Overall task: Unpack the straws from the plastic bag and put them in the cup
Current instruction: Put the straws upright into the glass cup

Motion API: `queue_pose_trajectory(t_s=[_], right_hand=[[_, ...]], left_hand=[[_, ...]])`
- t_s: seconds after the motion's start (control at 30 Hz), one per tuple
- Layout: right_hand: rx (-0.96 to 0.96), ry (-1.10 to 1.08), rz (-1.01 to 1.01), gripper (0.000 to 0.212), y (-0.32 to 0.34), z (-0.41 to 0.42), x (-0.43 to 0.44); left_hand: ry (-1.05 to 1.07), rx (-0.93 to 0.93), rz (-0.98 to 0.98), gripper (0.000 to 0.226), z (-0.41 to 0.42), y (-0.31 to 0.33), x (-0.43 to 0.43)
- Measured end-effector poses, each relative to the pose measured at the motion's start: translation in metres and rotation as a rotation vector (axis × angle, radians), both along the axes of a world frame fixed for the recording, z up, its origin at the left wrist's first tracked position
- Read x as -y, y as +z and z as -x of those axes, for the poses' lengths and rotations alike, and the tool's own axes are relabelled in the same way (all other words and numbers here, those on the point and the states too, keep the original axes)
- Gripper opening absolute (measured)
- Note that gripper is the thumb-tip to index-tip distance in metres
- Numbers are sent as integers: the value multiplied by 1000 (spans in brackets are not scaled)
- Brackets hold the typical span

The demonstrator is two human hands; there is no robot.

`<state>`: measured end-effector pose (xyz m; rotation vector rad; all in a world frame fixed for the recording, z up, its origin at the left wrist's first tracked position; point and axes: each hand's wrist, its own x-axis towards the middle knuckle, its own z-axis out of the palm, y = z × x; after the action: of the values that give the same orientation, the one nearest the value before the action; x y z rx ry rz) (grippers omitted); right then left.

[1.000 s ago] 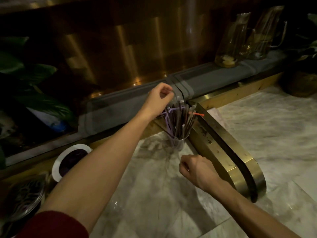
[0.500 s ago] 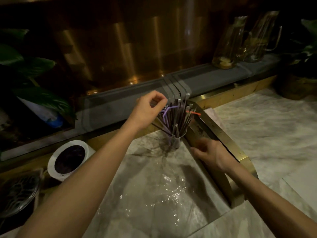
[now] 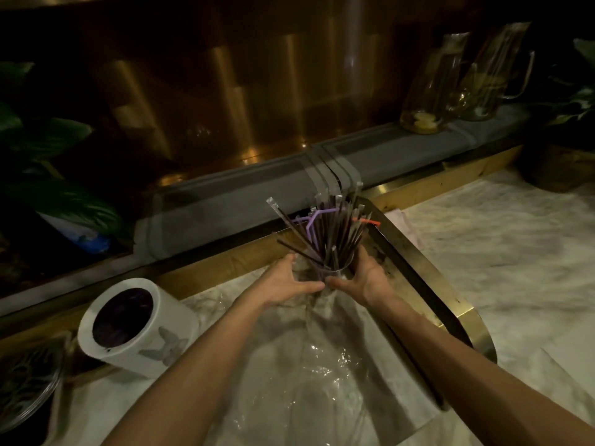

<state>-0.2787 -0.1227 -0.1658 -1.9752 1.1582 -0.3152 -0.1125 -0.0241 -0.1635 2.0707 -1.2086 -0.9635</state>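
Left hand (image 3: 283,281): cupped against the left side of the cup, fingers curved around the glass, thumb pointing right along its near side.
Right hand (image 3: 360,278): cupped against the right side of the cup, thumb pointing left; the two thumb tips nearly meet.
Cup (image 3: 335,273): clear glass, upright on the marble surface (image 3: 499,252), enclosed between both hands.
Straws (image 3: 328,233): standing in the cup, fanned outward; mostly dark, some purple, one with an orange tip.
Plastic bag (image 3: 309,358): clear, flattened on the surface under the forearms; it appears empty, though glare makes this uncertain.
White container (image 3: 135,329): left of the arms, tilted, dark inside.
Brass rail (image 3: 428,284): just right of the cup.
Glass jugs (image 3: 450,82): on the far ledge.
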Motion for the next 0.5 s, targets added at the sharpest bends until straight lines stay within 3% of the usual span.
queue_pose_trajectory(t_s=[0.13,0.27,0.5], right_hand=[[85,-51,6,104,-5,-8,7],[177,-58,-11,97,-7,-19,15],[290,-123,49,86,-11,-36,29]], left_hand=[[50,-137,166,75,-3,-10,25],[64,-258,187,58,-4,-12,50],[59,-278,188,96,-13,-10,80]])
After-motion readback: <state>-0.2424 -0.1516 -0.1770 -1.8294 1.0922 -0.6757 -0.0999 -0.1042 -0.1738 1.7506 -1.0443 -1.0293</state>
